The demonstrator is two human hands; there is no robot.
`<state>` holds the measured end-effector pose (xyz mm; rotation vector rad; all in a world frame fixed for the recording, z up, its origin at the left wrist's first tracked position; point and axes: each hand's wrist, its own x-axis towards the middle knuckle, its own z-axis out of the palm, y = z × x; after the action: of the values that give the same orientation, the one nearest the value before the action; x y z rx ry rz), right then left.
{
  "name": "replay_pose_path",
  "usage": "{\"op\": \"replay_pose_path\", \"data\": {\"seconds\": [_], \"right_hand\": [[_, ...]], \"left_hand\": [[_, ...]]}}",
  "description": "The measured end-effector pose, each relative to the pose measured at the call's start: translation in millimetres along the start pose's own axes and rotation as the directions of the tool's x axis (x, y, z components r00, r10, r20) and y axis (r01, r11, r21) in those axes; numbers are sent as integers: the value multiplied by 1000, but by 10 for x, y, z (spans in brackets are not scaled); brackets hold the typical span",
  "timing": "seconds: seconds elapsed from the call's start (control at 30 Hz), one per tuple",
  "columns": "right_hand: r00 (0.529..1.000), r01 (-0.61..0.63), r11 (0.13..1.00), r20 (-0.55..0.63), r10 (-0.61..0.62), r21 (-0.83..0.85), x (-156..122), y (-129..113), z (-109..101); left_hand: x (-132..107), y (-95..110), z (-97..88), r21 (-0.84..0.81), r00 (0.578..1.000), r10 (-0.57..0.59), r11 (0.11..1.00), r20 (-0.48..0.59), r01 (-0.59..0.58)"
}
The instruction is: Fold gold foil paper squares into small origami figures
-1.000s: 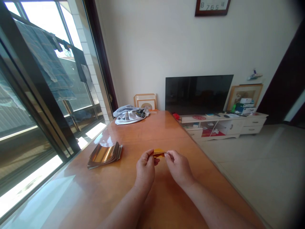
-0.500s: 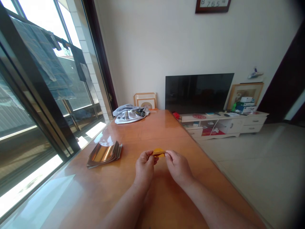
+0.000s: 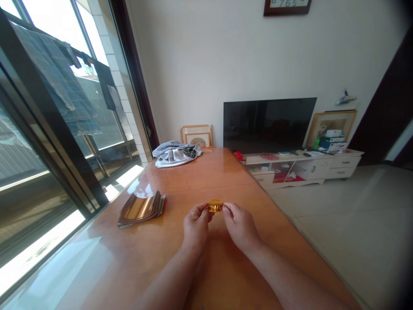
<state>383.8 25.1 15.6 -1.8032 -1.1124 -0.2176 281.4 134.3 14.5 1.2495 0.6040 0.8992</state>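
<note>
So both bare hands are out over the near part of a glossy brown table (image 3: 226, 176), and between them is a small shiny gold foil piece (image 3: 215, 206). The left hand (image 3: 196, 220) has its left end pinched between thumb and fingers, and the right hand (image 3: 239, 223) is closed on the right end with the thumb and fingertips, so the hands sit pretty close together with the foil bridging the gap. The middle part looks kinda rounded and crinkly, but it's too small to make out the exact folds. Off to the left, well apart from the hands, there's a stack of gold sheets (image 3: 142, 209) lying on the table, bowed in the middle with the edges a bit uneven. At the far end you've got a heap of grey cloth (image 3: 177, 156), with a couple of light wooden frames (image 3: 195, 137) standing behind it. Further back to the right, a big black TV (image 3: 269, 125) sits on a white cabinet (image 3: 344, 162) against the wall.
</note>
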Motion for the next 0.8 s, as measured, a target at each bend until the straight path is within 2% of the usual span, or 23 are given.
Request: {"op": "replay_pose_path", "data": {"seconds": [0.27,0.5,0.8], "right_hand": [[992,-123,986,7,123,115,-7,74,71],[994,-105,979,25,102,172,-22,7,22],[997,-82,979,26,78,187,-25,-53,10]], "left_hand": [[31,-33,-1,6,1000,-5,1000,12,5],[48,-83,-17,18,1000,1,1000,28,-1],[24,-44,-15,87,997,40,995,71,-46]]}}
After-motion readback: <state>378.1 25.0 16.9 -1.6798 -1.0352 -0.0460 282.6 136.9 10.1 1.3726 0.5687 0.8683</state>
